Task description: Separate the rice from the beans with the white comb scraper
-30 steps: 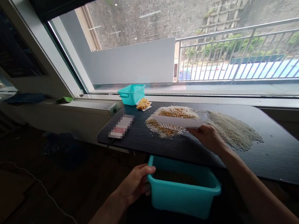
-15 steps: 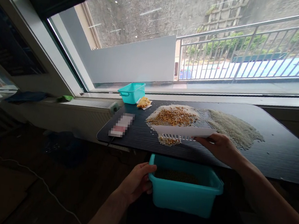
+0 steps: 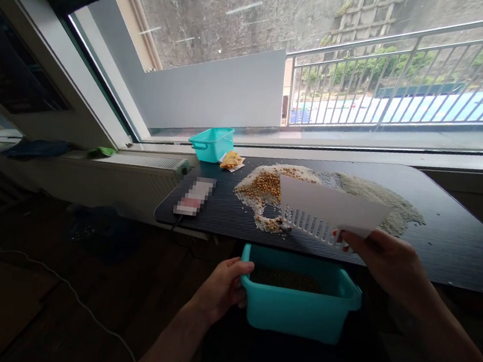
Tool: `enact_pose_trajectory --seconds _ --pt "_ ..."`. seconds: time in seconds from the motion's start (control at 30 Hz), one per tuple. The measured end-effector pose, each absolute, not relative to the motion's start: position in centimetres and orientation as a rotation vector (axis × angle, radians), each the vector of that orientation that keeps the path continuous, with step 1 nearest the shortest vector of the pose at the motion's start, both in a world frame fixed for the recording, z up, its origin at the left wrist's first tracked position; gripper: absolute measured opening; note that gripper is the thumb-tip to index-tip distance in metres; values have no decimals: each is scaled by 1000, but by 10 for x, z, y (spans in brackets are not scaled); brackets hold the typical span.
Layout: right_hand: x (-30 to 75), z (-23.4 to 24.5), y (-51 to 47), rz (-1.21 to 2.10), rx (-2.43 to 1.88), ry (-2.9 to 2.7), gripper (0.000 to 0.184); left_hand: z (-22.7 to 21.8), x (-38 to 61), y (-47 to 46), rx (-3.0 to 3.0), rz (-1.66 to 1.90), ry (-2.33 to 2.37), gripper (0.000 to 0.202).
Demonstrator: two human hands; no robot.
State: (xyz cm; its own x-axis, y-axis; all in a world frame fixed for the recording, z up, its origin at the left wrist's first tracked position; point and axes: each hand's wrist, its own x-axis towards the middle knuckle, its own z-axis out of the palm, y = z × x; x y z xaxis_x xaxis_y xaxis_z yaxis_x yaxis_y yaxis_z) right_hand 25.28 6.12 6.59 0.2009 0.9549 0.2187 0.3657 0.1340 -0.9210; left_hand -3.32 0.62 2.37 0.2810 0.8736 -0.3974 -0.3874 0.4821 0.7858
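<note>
While the left hand (image 3: 223,284) clamps the turquoise bin (image 3: 295,314), the right hand (image 3: 390,264) holds a slotted white sheet (image 3: 330,206), both grips closed.

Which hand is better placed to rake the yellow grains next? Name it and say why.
Probably the right hand: it grips the white slotted scraper, which is close to the yellow grains. The left hand is off the table, holding the near teal bin by one end.
</note>
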Motion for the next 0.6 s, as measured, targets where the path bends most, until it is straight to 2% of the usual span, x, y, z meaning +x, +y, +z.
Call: enact_pose_trajectory --seconds 0.2,0.6 --pt "266 55 47 608 -1499 -1196 32 25 -31 5 633 930 954 51" --pt "266 54 46 769 -1455 -1192 40 25 -30 4 660 945 964 52"
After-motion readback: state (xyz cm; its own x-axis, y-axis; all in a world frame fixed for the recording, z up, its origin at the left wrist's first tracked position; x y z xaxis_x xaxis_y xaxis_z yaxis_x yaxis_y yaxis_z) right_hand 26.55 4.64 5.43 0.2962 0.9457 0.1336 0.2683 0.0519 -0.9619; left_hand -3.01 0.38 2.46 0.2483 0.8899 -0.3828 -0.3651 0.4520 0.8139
